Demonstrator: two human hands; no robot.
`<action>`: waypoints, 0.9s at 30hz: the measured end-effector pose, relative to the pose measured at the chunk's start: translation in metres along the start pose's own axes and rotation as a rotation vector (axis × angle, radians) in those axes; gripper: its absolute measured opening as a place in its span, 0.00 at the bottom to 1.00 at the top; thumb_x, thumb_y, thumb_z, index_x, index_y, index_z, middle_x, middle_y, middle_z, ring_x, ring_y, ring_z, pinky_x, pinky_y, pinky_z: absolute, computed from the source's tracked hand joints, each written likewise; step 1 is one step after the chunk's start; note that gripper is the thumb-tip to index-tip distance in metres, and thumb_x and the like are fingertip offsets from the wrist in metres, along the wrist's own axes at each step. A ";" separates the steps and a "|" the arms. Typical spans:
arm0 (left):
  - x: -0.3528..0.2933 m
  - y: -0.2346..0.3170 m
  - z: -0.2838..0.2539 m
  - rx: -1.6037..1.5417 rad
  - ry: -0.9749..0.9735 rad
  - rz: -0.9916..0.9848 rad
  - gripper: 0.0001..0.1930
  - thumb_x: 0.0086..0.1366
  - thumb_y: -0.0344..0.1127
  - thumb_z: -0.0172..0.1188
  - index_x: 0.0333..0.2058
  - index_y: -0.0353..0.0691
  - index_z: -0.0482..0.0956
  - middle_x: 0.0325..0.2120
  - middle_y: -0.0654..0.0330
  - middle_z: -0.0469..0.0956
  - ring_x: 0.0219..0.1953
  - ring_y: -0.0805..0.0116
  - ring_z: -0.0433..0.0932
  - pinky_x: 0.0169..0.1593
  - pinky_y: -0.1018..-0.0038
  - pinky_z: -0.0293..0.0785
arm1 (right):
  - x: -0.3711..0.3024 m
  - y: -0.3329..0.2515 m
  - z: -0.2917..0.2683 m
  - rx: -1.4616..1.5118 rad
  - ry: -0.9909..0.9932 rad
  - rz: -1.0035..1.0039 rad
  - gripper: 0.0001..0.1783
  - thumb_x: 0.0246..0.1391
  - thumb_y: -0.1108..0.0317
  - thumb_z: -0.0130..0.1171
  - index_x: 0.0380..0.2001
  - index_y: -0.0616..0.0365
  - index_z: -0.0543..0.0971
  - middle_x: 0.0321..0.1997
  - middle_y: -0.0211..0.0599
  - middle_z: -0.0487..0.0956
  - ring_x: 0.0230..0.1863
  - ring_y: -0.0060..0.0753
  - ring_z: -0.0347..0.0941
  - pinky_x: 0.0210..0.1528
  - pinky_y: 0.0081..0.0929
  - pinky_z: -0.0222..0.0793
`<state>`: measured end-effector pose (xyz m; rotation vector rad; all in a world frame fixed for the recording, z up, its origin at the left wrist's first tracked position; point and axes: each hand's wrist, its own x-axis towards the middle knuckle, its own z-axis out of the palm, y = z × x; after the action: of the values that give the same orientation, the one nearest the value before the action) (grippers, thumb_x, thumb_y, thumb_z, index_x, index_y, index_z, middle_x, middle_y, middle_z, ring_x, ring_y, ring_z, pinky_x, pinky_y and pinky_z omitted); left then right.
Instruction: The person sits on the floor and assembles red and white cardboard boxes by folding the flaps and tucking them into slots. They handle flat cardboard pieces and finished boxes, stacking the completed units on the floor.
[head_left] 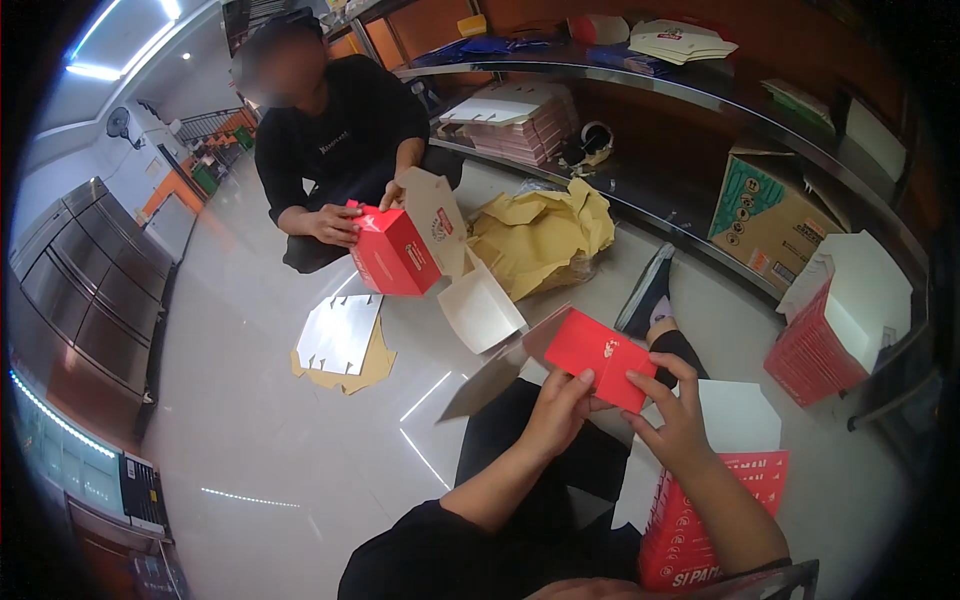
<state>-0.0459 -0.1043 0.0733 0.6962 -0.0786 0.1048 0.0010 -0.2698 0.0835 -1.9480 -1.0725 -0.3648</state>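
Over my lap I hold a red cardboard food box (600, 352), partly folded, with a small pale print on its red face. Its long open flap slants down to the left. My left hand (560, 412) grips the box's lower edge, thumb in front and the other fingers mostly behind it. At the right end, my right hand (676, 408) has its thumb and bent fingers on the red panel. Beside my right forearm lies a nested stack of red boxes (690, 515) with white insides.
A co-worker (340, 140) in black crouches opposite, holding another red box (395, 255) with its lid up. White open box (482, 308), crumpled brown paper (540, 235) and flat silvery sheets (340, 335) lie on the floor. Steel shelving (690, 85) and more nested boxes (820, 345) stand right.
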 end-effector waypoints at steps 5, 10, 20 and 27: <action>0.000 0.003 -0.013 0.234 0.170 0.019 0.21 0.61 0.28 0.49 0.52 0.38 0.56 0.46 0.57 0.67 0.48 0.65 0.69 0.48 0.67 0.70 | 0.002 -0.001 -0.001 0.112 -0.002 0.006 0.20 0.41 0.67 0.60 0.42 0.50 0.74 0.50 0.44 0.64 0.52 0.45 0.61 0.53 0.38 0.58; 0.005 0.012 -0.011 0.221 0.107 0.031 0.24 0.58 0.26 0.50 0.53 0.39 0.53 0.47 0.57 0.65 0.47 0.64 0.70 0.42 0.66 0.75 | 0.005 0.006 -0.010 0.080 -0.038 -0.155 0.17 0.43 0.67 0.58 0.41 0.52 0.75 0.50 0.45 0.64 0.52 0.46 0.63 0.54 0.37 0.58; 0.002 -0.007 -0.003 0.375 0.168 0.065 0.25 0.61 0.27 0.49 0.54 0.43 0.50 0.49 0.58 0.62 0.49 0.68 0.68 0.44 0.72 0.74 | 0.003 0.000 0.001 0.031 -0.005 -0.016 0.23 0.38 0.73 0.61 0.43 0.53 0.74 0.50 0.45 0.63 0.51 0.45 0.62 0.52 0.35 0.59; 0.008 -0.018 -0.003 0.171 0.016 0.017 0.22 0.63 0.31 0.44 0.55 0.41 0.51 0.48 0.55 0.63 0.49 0.66 0.67 0.49 0.70 0.67 | 0.004 -0.002 -0.003 -0.087 -0.086 0.014 0.25 0.42 0.67 0.59 0.48 0.54 0.71 0.49 0.45 0.62 0.52 0.44 0.60 0.53 0.33 0.57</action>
<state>-0.0360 -0.1154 0.0604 0.8659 -0.0605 0.1349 0.0025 -0.2698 0.0886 -2.0633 -1.1135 -0.3267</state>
